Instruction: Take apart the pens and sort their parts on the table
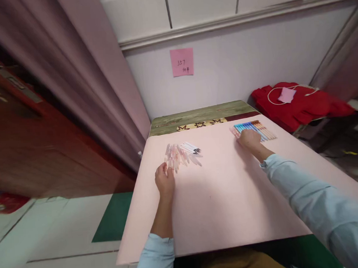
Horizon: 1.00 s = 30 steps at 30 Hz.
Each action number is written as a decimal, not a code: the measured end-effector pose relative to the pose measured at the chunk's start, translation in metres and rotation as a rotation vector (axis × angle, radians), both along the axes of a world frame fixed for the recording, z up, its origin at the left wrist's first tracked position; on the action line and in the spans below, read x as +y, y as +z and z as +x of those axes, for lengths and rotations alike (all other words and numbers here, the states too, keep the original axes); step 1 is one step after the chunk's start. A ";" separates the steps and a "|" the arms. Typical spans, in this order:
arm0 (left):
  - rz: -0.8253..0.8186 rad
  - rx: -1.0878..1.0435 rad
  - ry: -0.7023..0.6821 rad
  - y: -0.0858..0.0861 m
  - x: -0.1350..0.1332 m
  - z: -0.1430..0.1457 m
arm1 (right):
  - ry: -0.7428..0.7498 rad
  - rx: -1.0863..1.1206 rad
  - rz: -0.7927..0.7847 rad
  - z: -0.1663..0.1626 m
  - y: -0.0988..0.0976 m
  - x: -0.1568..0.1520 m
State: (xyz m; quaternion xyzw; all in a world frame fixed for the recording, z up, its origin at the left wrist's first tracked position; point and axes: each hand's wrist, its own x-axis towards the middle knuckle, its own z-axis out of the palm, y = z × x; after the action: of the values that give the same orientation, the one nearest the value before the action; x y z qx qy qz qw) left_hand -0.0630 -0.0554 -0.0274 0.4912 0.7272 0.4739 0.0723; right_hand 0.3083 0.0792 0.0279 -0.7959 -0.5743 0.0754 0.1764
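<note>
A loose pile of pale pink and clear pens lies on the left part of the table, with several white pens with black tips beside it. At the pile's near left edge is my left hand, its fingers curled and thumb drawn in. Whatever they pinch is too small to make out. Farther right, a neat row of pens runs from pink through blue to brown and tan. My right hand is closed over the pink and blue end of this row, its fingertips hidden beneath it.
A pale pink sheet covers most of the table, leaving a green wooden strip along the back. The wall bears a pink note. Red cloth with a white cable lies beyond the right edge; a mauve curtain hangs left.
</note>
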 end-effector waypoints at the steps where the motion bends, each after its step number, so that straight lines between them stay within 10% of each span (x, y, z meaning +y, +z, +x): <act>1: 0.027 -0.043 0.025 0.000 -0.001 0.000 | 0.018 0.022 0.002 0.000 0.003 0.000; 7: 0.226 -0.256 0.115 0.018 -0.019 0.025 | 0.117 0.237 0.018 -0.026 0.021 -0.033; 16: -0.085 -1.287 -0.475 0.063 -0.025 0.111 | 0.477 1.441 -0.333 -0.126 0.022 -0.154; 30: -0.047 -1.508 -0.757 0.076 -0.044 0.110 | 0.550 2.155 -0.849 -0.125 0.025 -0.175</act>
State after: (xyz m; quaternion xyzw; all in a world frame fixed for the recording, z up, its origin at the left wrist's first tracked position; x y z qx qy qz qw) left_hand 0.0473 -0.0993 0.0483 0.2524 0.2799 0.6036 0.7026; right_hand 0.1837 -0.0959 0.0529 -0.1675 -0.2106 0.9249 0.2685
